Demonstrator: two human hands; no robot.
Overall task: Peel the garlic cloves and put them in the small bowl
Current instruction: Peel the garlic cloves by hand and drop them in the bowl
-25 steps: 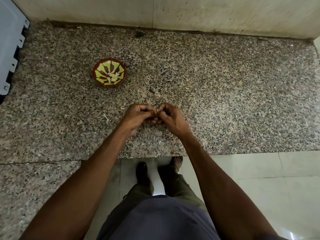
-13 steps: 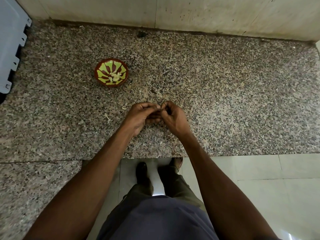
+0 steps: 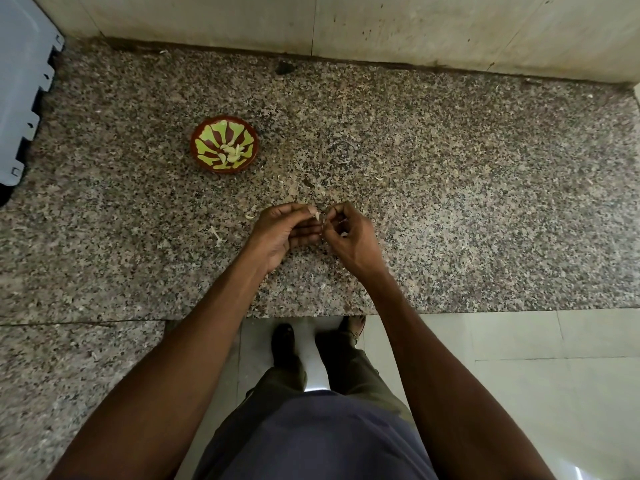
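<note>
A small red bowl with a green pattern stands on the granite counter, to the left of and beyond my hands. Several peeled garlic cloves lie in its middle. My left hand and my right hand meet fingertip to fingertip above the counter's front part. My left hand pinches a pale garlic clove at its fingertips. My right hand's curled fingers pick at the same clove, and a small white bit shows in its palm.
Scraps of garlic skin lie scattered on the counter around my hands. A light blue plastic panel stands at the far left. A tiled wall backs the counter. The counter's front edge drops to a tiled floor.
My hands have stayed together at the same spot. The fingertips have parted slightly, and the pale clove now shows at my left fingertips.
</note>
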